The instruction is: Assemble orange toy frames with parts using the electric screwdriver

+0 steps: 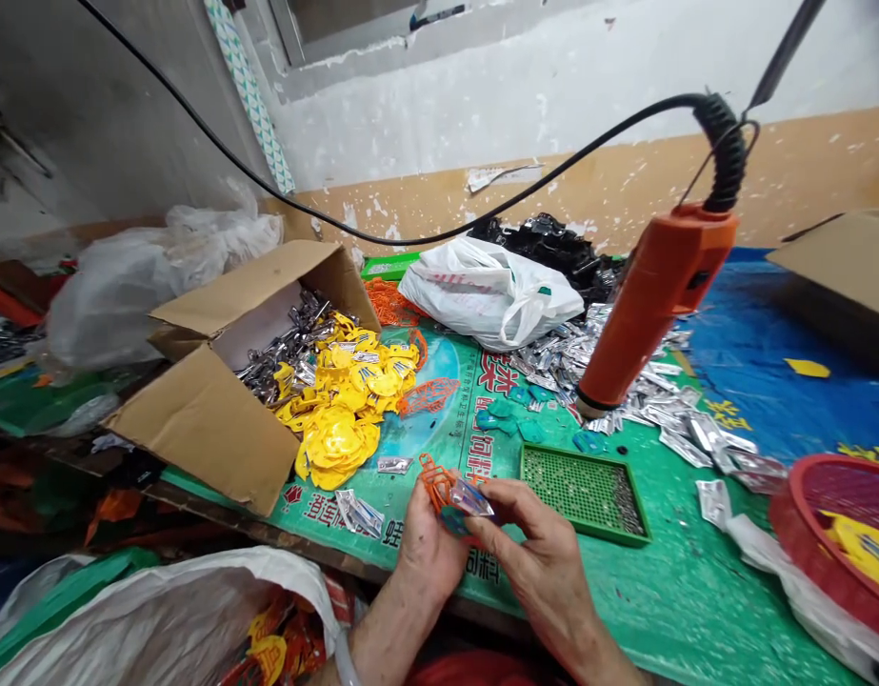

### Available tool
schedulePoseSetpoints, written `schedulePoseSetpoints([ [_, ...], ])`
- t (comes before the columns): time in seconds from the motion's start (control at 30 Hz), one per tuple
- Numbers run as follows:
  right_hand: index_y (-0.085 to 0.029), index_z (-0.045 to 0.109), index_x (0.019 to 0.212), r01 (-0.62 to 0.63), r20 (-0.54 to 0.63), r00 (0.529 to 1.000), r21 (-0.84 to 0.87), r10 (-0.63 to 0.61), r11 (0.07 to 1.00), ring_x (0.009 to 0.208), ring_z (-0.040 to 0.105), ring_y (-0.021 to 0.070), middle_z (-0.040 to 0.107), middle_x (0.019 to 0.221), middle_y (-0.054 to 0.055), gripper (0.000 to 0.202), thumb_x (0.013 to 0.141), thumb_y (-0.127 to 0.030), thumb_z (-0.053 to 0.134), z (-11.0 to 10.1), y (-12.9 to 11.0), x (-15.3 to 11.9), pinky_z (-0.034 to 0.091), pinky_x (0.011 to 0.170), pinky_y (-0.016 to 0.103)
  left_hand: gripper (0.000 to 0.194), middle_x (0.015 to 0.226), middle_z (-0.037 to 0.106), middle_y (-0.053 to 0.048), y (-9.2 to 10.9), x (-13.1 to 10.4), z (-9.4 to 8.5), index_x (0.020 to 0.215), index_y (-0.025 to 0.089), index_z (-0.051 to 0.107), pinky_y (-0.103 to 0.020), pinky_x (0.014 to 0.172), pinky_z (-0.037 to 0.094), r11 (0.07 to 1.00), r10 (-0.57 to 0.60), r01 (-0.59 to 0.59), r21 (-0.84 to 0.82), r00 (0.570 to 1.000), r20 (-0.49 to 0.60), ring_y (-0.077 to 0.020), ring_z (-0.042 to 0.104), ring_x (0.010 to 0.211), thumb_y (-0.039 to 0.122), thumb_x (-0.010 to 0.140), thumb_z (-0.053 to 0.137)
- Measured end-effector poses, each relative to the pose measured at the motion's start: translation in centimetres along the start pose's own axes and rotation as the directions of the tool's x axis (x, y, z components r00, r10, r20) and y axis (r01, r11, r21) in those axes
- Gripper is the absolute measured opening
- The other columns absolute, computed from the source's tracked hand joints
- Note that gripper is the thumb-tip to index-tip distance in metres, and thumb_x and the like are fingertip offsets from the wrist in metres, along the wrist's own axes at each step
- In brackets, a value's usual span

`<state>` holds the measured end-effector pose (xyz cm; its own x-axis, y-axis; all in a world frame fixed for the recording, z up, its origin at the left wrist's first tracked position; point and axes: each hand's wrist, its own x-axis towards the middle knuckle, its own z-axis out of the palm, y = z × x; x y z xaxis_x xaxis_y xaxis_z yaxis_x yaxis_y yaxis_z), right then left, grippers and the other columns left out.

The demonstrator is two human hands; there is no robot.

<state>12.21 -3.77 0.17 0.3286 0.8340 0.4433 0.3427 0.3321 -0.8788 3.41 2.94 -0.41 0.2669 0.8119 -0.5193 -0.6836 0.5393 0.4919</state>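
Near the table's front edge, my left hand (pixel 430 545) is closed around an orange mesh piece (pixel 435 481), with a teal piece (pixel 453 519) showing beneath it. The thumb and fingers of my right hand (pixel 535 543) pinch a small silver part (pixel 471 496) against the orange piece. Both hands nearly touch. Just behind them lies a flat silver packet (pixel 394 464), and further left are more silver packets (pixel 359 514). A green tray (pixel 586 534) holding tiny metal bits sits to the right of my right hand.
An orange power screwdriver (pixel 646 310) hangs at the right. A cardboard box (pixel 231 419) spills yellow pieces (pixel 339 433) at the left. Silver packets (pixel 546 348), a white bag (pixel 482 286) and a red basket (pixel 796 514) stand around. An open sack (pixel 160 610) is below left.
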Motion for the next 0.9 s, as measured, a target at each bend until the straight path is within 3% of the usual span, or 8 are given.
schedulePoseSetpoints([
  [0.1,-0.022,0.064,0.097,0.106,-0.004,0.994,-0.111,-0.108,0.988,0.078,0.065,0.0122,0.068,0.088,0.002,0.018,0.080,-0.014,0.065,-0.9,0.0,0.3,0.054,0.065,0.019,0.014,0.070,0.064,-0.001,1.0,-0.3,-0.7,0.075,0.015,0.066,-0.023,0.062,0.048,0.986,0.127,-0.124,0.112,0.992,-0.020,-0.0129,0.058,0.061,0.022,0.083,0.056],
  [0.2,-0.020,0.062,0.097,0.223,0.017,0.974,-0.225,-0.225,0.948,0.081,0.066,0.0136,0.068,0.089,0.005,0.017,0.082,-0.012,0.061,-1.8,-0.2,0.9,0.056,0.067,0.021,0.015,0.094,0.067,-0.003,3.3,-2.0,-1.1,0.093,0.021,0.070,-0.024,0.071,0.048,0.903,0.315,-0.319,0.287,0.947,0.061,-0.0143,0.059,0.074,0.022,0.080,0.063],
  [0.27,-0.018,0.061,0.100,0.297,0.060,0.954,-0.273,-0.292,0.915,0.083,0.067,0.0144,0.068,0.091,0.007,0.018,0.084,-0.012,0.058,-2.2,-0.3,1.1,0.057,0.068,0.022,0.023,0.112,0.065,-0.007,4.8,-3.5,-0.8,0.101,0.022,0.071,-0.027,0.080,0.047,0.586,0.378,-0.541,0.603,0.841,0.387,-0.0170,0.060,0.080,0.021,0.078,0.065],
  [0.3,-0.018,0.061,0.102,0.333,0.082,0.943,-0.295,-0.323,0.896,0.085,0.067,0.0149,0.068,0.093,0.008,0.018,0.085,-0.012,0.056,-2.4,-0.4,1.1,0.058,0.069,0.022,0.029,0.119,0.063,-0.008,5.4,-4.1,-0.5,0.105,0.022,0.071,-0.028,0.083,0.046,0.439,0.272,-0.588,0.679,0.807,0.524,-0.0181,0.061,0.082,0.020,0.075,0.068],
  [0.37,-0.017,0.060,0.103,0.395,0.124,0.918,-0.339,-0.376,0.854,0.088,0.067,0.0164,0.068,0.096,0.010,0.019,0.086,-0.012,0.054,-2.5,-0.6,1.1,0.058,0.071,0.024,0.047,0.125,0.061,-0.008,6.0,-4.9,0.4,0.116,0.024,0.067,-0.026,0.080,0.046,0.322,0.090,-0.622,0.714,0.771,0.631,-0.0206,0.062,0.087,0.015,0.070,0.073],
  [0.5,-0.017,0.058,0.107,0.462,0.207,0.887,-0.385,-0.414,0.799,0.092,0.066,0.0170,0.068,0.100,0.011,0.024,0.087,-0.008,0.050,-2.6,-0.7,0.7,0.057,0.075,0.026,0.036,0.098,0.072,-0.008,6.0,-4.6,1.6,0.100,0.021,0.074,-0.024,0.081,0.044,0.395,-0.006,-0.594,0.701,0.761,0.648,-0.0227,0.060,0.091,0.010,0.066,0.075],
  [0.7,-0.016,0.060,0.101,0.458,0.194,0.883,-0.552,-0.427,0.697,0.096,0.057,0.0229,0.061,0.104,0.013,0.023,0.083,-0.004,0.054,-3.4,-0.5,-0.5,0.053,0.077,0.039,0.020,0.092,0.072,-0.006,4.6,-3.9,1.0,0.097,0.020,0.075,-0.023,0.079,0.044,0.247,-0.048,-0.615,0.749,0.764,0.643,-0.0193,0.062,0.086,0.020,0.081,0.063],
  [0.9,-0.016,0.060,0.100,0.451,0.147,0.870,-0.624,-0.471,0.638,0.106,0.049,0.0278,0.057,0.104,0.012,0.023,0.081,-0.004,0.057,-3.4,-0.9,-1.3,0.046,0.085,0.046,0.016,0.091,0.072,-0.007,3.7,-4.4,0.7,0.093,0.020,0.075,-0.026,0.078,0.046,0.250,-0.024,-0.618,0.745,0.766,0.643,-0.0204,0.063,0.085,0.024,0.082,0.064],
])
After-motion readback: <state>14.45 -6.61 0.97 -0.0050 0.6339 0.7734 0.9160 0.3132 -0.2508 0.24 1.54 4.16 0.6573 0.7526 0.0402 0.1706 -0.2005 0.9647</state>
